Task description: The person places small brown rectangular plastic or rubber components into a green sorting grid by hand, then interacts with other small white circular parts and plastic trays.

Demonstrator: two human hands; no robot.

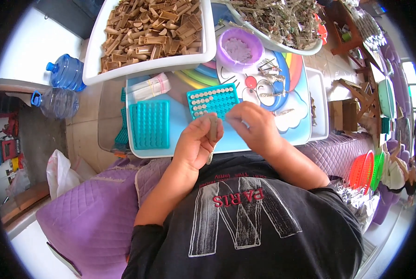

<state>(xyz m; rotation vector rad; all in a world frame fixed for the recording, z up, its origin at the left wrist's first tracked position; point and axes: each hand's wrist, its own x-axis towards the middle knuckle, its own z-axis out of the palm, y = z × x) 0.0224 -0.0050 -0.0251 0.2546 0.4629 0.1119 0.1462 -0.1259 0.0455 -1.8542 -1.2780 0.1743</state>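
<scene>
My left hand [197, 142] is closed around a small tan-brown plastic piece [213, 127], held up in front of my chest. A thin pale strip [211, 157] hangs below that hand; I cannot make out what it is. Just to the right, my right hand [257, 125] has its thumb and fingers pinched together near the tray; anything between the fingertips is too small to see. Beyond both hands lies a teal tray [226, 100] with rows of round pockets, several filled with small whitish round pieces [201, 101]. The left hand hides part of its near edge.
More teal trays [150, 124] lie at the left, below a bundle of clear strips [148, 87]. At the back stand a white bin [92, 56] of brown plastic pieces, a purple bowl [223, 58] and a tub [305, 50] of tangled metallic parts. Loose metallic pieces [275, 76] lie right.
</scene>
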